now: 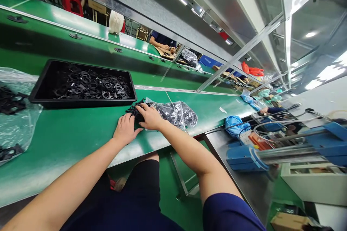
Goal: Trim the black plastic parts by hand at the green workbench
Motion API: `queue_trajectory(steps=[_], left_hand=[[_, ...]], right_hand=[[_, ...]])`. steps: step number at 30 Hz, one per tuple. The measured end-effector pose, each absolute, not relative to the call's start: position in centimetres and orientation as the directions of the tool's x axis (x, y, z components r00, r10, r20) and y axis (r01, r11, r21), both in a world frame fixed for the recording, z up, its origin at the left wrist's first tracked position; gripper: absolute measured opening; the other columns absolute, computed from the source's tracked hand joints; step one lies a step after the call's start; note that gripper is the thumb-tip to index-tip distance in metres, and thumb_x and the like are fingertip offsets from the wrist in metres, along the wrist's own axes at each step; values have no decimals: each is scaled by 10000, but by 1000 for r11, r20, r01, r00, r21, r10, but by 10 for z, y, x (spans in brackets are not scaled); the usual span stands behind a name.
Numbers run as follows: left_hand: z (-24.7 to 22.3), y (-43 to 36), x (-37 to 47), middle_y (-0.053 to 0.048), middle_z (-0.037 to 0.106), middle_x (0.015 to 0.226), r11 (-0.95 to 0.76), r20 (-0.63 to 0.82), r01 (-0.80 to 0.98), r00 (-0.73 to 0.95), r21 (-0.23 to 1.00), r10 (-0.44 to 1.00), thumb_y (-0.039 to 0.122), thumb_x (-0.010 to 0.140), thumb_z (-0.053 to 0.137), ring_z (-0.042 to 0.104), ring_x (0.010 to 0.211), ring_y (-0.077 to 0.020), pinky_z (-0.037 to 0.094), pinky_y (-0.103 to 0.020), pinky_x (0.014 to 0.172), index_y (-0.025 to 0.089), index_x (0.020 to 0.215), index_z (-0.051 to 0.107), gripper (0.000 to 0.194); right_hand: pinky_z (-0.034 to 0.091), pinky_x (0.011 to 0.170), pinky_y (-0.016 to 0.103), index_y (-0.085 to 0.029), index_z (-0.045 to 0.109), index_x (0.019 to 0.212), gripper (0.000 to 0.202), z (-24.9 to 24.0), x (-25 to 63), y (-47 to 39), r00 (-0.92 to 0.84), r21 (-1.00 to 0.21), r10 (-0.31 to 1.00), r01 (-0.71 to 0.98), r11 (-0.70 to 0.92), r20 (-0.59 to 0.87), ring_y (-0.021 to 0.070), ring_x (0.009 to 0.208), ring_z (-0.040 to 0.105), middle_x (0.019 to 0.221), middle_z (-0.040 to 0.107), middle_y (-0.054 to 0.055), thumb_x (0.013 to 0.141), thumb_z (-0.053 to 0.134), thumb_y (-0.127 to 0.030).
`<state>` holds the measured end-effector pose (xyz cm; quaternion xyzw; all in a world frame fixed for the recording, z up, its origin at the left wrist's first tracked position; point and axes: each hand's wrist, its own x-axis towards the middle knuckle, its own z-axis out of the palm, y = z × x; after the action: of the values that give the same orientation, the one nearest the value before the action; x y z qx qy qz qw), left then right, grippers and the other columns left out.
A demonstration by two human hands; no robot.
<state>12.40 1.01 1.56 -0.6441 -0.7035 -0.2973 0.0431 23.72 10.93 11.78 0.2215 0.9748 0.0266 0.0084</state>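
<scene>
My left hand (126,129) rests at the near side of a small heap of black plastic parts (132,109), its thumb stretched out to the right. Just beside it, my right hand (150,116) lies over the same heap with fingers spread and pointing left. Both palms face down, and the fingertips touch the parts or sit right against them. A clear plastic bag (176,113) full of dark parts lies to the right of my hands, its left end next to the heap. Behind and left stands a black tray (81,103) holding many black ring-shaped parts (92,85).
Another clear bag (29,126) with black parts lies at the left. Black pieces sit spaced along the green line (75,36) behind. A blue machine (245,157) and blue bag (237,125) are at right. Co-workers' hands (166,47) show across the line. A metal beam hangs overhead.
</scene>
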Motion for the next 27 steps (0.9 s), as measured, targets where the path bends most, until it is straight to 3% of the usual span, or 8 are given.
queue_trajectory(steps=[2, 5, 8, 10, 12, 15, 18, 27], left_hand=[[15, 10, 124, -236, 485, 1252, -4, 443, 929, -173, 370, 879, 538, 777, 549, 433, 1192, -361, 335, -484, 1011, 63, 1187, 492, 631], [14, 10, 125, -252, 450, 1301, 3, 433, 926, -179, 377, 883, 572, 767, 544, 402, 1228, -375, 314, -499, 1021, 47, 1246, 454, 717], [14, 10, 126, -252, 389, 1381, 3, 410, 928, -167, 372, 897, 598, 772, 518, 351, 1278, -380, 280, -522, 1036, 66, 1341, 380, 791], [14, 10, 126, -244, 355, 1418, -1, 395, 931, -154, 365, 906, 609, 779, 496, 319, 1304, -380, 258, -531, 1046, 82, 1378, 348, 811], [14, 10, 127, -239, 337, 1435, -1, 377, 932, -146, 362, 915, 618, 779, 484, 302, 1316, -382, 246, -537, 1051, 89, 1391, 341, 821], [14, 10, 127, -240, 336, 1437, 12, 349, 931, -149, 365, 925, 634, 776, 469, 295, 1321, -385, 239, -548, 1049, 94, 1400, 337, 836], [13, 11, 126, -245, 339, 1434, 18, 338, 932, -150, 363, 929, 648, 772, 459, 296, 1321, -385, 233, -551, 1051, 93, 1404, 333, 850], [12, 12, 126, -239, 336, 1439, 29, 322, 934, -152, 357, 934, 648, 781, 438, 300, 1319, -379, 235, -547, 1052, 85, 1404, 334, 846]], right_hand=[[377, 986, 420, -133, 282, 1415, 874, 120, 246, 114, -894, -110, 442, 434, 894, 65, 294, 1254, 416, 1418, 338, 196, 695, 684, -423], [386, 1001, 375, -108, 312, 1392, 820, 126, 275, 139, -771, -250, 609, 562, 788, 186, 263, 1256, 419, 1366, 405, 195, 739, 632, -488], [404, 955, 399, -54, 400, 1300, 660, 131, 319, 170, -332, -218, 903, 893, 394, 271, 294, 1180, 483, 1240, 497, 243, 798, 573, -447], [432, 868, 397, -34, 457, 1217, 590, 131, 351, 185, -74, -144, 973, 984, 107, 217, 305, 1082, 545, 1141, 535, 277, 822, 536, -466], [448, 752, 394, -11, 537, 1079, 529, 129, 377, 190, 9, -111, 987, 994, 9, 163, 303, 923, 604, 972, 585, 283, 828, 524, -477], [436, 635, 359, -80, 625, 823, 419, 122, 398, 187, 6, -102, 996, 995, 4, 94, 247, 712, 613, 712, 607, 183, 856, 477, -470], [434, 609, 337, -154, 645, 713, 370, 116, 400, 182, -24, -123, 997, 992, 33, 76, 213, 629, 594, 611, 595, 108, 887, 426, -396], [427, 713, 315, -114, 594, 944, 343, 149, 360, 188, -18, -161, 965, 985, 62, 263, 225, 817, 589, 900, 647, 164, 925, 287, -264]])
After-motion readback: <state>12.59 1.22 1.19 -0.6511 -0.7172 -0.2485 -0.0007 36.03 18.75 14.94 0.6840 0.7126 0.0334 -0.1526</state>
